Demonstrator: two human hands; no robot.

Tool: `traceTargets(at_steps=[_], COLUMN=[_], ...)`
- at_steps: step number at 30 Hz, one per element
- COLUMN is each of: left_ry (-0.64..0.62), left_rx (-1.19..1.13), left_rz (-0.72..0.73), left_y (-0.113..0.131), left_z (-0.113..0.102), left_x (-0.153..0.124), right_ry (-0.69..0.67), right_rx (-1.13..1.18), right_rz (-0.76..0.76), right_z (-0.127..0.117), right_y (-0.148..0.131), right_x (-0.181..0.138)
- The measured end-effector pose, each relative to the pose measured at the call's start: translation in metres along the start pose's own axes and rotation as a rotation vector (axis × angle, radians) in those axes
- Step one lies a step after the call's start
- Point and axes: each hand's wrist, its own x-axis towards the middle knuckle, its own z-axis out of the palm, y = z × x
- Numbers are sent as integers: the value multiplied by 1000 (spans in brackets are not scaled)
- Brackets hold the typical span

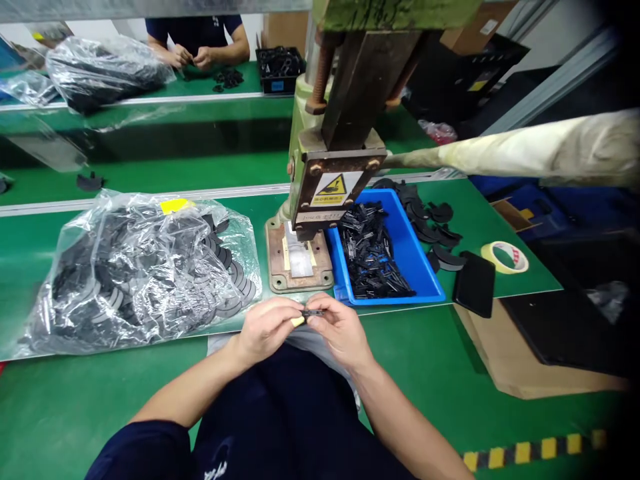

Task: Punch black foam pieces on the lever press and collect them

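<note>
Just in front of the press, my left hand and my right hand meet fingertip to fingertip. Between them is a small black plastic part, pinched from both sides; its exact shape is partly hidden by my fingers. Something yellow shows at my left fingertips. Beyond my hands stands the green hand press, its ram above a metal base plate. To the right of the base sits a blue bin holding many thin black parts.
A clear plastic bag full of dark curved pieces lies at left. Right of the bin are loose curved pieces, a black phone-like slab and a tape roll. A wrapped lever juts right. A co-worker sits across.
</note>
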Motion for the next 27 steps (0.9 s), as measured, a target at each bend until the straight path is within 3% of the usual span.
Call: traceTargets(at_steps=[4,9,15,18,20,24,27], left_ry=[-90,-183,-268,-285,-227,-104,-157], left_rx=[-51,-112,-152,-103,19,318,468], left_rz=[-18,7,63,35,-31,-126,-154], left_y=[-2,-7,-8,-12,-24,-67,-97], left_z=[-11,-30,-32,-31,-30,-25,-20], left_x=[7,22,30,34,40,56,65], right_ry=[-73,-259,-354,-282,-200,-144,-163], right_rx=[198,337,446,449,430,360,284], right_rz=[162,387,552,548,496,376,281], right_z=[4,1,3,0,-5,-21,-33], right_y=[-1,-10,-8,-11,-18,-43,-63], right_x=[8,14,17,17,16,8,-1])
